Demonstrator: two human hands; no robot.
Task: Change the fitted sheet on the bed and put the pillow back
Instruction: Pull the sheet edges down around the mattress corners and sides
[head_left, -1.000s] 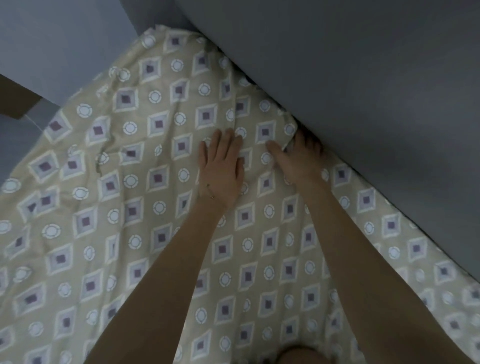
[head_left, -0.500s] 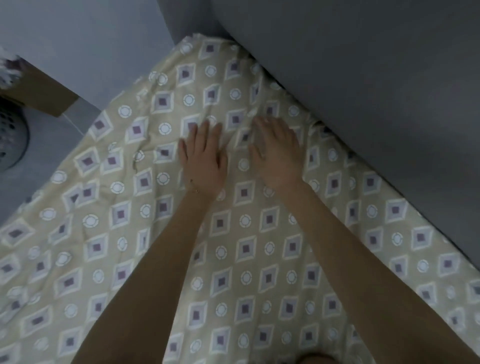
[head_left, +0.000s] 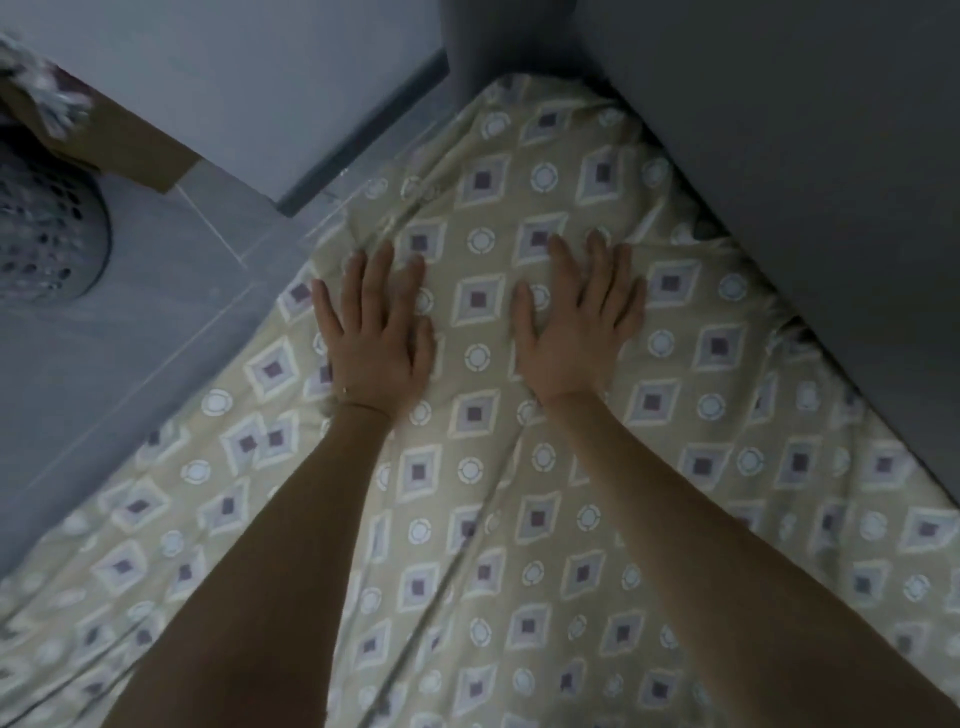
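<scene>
Sheet (head_left: 475, 415), soft and light, lies creased across mid-frame; my left hand (head_left: 376, 338) and right hand (head_left: 574, 332) press it, open and flat. I'd grip its upper-right edge, probably loose.

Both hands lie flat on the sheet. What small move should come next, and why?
Probably slide the right hand toward the grey panel and press the bunched fabric down there. The left hand and the right one lie flat on the sheet, fingers straight, but the sheet is puckered along that edge, so it seems not fully tucked.
</scene>
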